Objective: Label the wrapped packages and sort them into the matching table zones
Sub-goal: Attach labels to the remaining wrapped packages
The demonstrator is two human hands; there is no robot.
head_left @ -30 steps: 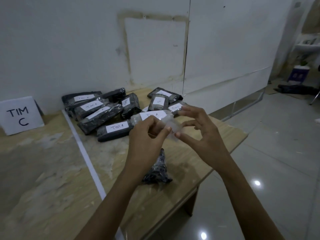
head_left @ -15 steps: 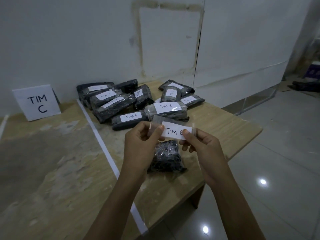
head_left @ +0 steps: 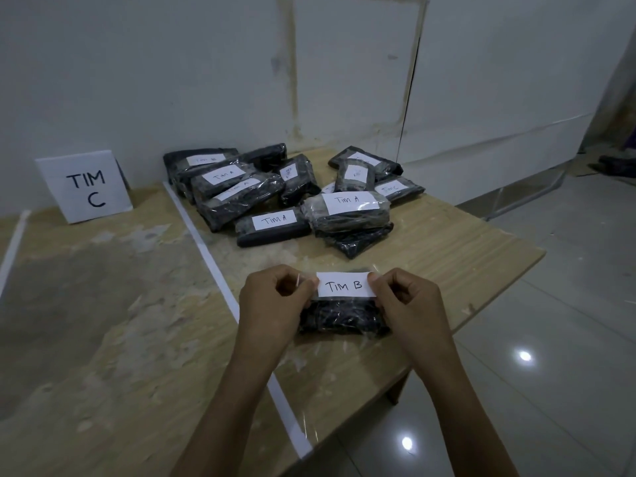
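Observation:
A white paper label (head_left: 345, 285) reading "TIM B", backed by clear tape, is stretched between my two hands. My left hand (head_left: 272, 301) pinches its left end and my right hand (head_left: 407, 302) pinches its right end. The label sits at the top of a dark plastic-wrapped package (head_left: 342, 318) lying on the wooden table (head_left: 447, 266) near its front edge. Whether the label touches the wrap I cannot tell. Behind it lies a pile of several wrapped packages (head_left: 275, 197) with white labels, some reading "TIM A".
A white strip of tape (head_left: 210, 259) runs front to back along the table. Left of it a "TIM C" sign (head_left: 84, 185) leans on the wall. The table's right edge drops to a glossy tiled floor (head_left: 550, 339).
Both hands have come down from chest height toward the package near the table's front. The crumpled tape and label were pulled flat, so "TIM B" reads clearly now.

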